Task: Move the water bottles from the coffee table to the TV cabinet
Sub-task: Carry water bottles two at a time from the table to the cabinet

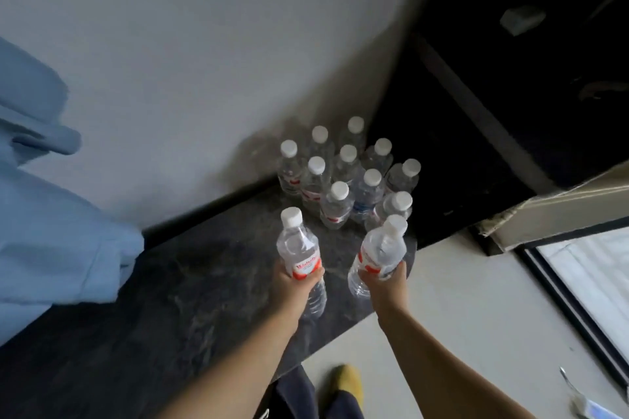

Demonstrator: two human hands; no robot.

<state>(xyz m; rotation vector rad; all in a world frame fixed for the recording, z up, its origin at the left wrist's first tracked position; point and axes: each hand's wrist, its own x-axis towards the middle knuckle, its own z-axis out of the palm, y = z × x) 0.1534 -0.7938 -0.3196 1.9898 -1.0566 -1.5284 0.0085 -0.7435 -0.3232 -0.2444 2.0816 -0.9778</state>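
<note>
At the bottom of the frame, a yellow slipper point(347, 381) and dark trousers point(296, 395) show on the pale floor point(476, 299). Both forearms reach up from the bottom edge toward the centre.

The left hand point(292, 286) grips a bottle point(299, 248) round its lower half, fingers curled about the red-and-white label, the white cap up and tilted slightly left. Just to its right, the right hand point(386, 282) grips a second bottle point(381, 252) the same way, fingers wrapped round the label, the cap leaning toward upper right. Both bottles are over the near right part of the dark marbled cabinet top point(170, 282); whether their bases touch it cannot be told.

Beyond them, at centre frame, a cluster of bottles point(347, 177) stands upright on the far corner of the cabinet top, packed close together, all with white caps; most have red labels, and one point(366, 197) has a blue one.

Blue cloth point(51, 231) lies over the left end of the top. Behind is a grey wall point(204, 44). At upper right is a dark surface, too dim to make out. A window point(595, 275) sits at lower right.
</note>
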